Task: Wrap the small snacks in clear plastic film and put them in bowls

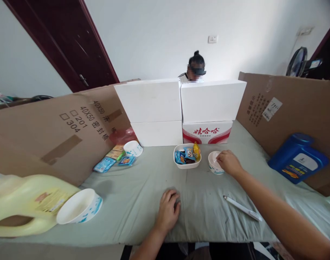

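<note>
My right hand (230,163) is at the right side of a small white paper bowl (215,168) with a blue pattern. Its fingers are pinched together at the rim, with the tips over the opening. Left of this bowl stands a white plastic tub (187,166) holding several wrapped snacks, among them a blue packet (189,153) and a yellow packet (196,151). My left hand (168,211) rests on the green cloth nearer to me, fingers loosely bent and slightly apart, with nothing in it. A white pen (243,208) lies below my right forearm.
White boxes (156,133) form a wall at the back, with a person (196,68) behind it. Cardboard panels (99,126) flank both sides. A blue jug (297,159) stands right. At left are a yellow jug (34,202), two more paper bowls (91,207) and several snack packets (104,164).
</note>
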The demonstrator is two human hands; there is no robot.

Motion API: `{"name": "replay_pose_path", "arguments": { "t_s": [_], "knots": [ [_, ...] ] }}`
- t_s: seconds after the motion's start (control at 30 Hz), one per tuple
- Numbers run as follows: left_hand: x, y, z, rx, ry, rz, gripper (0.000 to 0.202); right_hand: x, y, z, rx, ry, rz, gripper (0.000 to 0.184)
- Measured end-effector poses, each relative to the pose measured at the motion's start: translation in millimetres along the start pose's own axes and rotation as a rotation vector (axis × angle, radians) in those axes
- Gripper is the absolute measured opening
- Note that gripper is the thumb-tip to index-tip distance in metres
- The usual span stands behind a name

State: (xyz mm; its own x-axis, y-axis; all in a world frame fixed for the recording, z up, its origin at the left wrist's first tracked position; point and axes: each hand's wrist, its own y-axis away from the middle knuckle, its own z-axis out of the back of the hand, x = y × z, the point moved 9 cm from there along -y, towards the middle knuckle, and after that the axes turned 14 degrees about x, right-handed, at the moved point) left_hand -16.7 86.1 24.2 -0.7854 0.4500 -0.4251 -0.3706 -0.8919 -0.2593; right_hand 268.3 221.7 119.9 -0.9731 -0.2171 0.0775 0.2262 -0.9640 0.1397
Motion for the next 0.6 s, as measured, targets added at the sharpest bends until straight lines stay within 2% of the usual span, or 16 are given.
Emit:
{"name": "replay_pose_path", "arguments": {
  "t_s": [0.07,0.17,0.23,0.3,0.4,0.5,0.53,0.6],
  "knots": [
    [1,-1,-0.7,0.011,0.008,0.001,0.027,-12,-18,-8,0.133,0.027,-0.063,0.02],
    [3,-2,-1.2,0.024,0.03,0.01,0.027,-12,-36,-30,0.313,0.049,-0.106,0.03],
    [2,-2,-0.7,0.032,0.047,0.013,0.027,-5,-40,-39,0.382,0.059,-0.101,0.032],
    [-1,-3,0.8,0.043,0.064,0.019,0.027,2,-40,-39,0.408,0.072,-0.078,0.033],
    [-5,-4,4.2,0.054,0.089,0.041,0.027,9,-36,-23,0.386,0.103,-0.046,0.03],
    [-7,-1,4.0,0.063,0.118,0.068,0.027,18,-20,-6,0.27,0.145,-0.036,0.018],
    [-7,0,2.7,0.066,0.127,0.078,0.028,25,-10,-6,0.21,0.151,-0.028,0.021],
    [-5,1,0.9,0.062,0.143,0.106,0.03,42,20,-24,0.097,0.127,0.024,0.03]
  ]
}}
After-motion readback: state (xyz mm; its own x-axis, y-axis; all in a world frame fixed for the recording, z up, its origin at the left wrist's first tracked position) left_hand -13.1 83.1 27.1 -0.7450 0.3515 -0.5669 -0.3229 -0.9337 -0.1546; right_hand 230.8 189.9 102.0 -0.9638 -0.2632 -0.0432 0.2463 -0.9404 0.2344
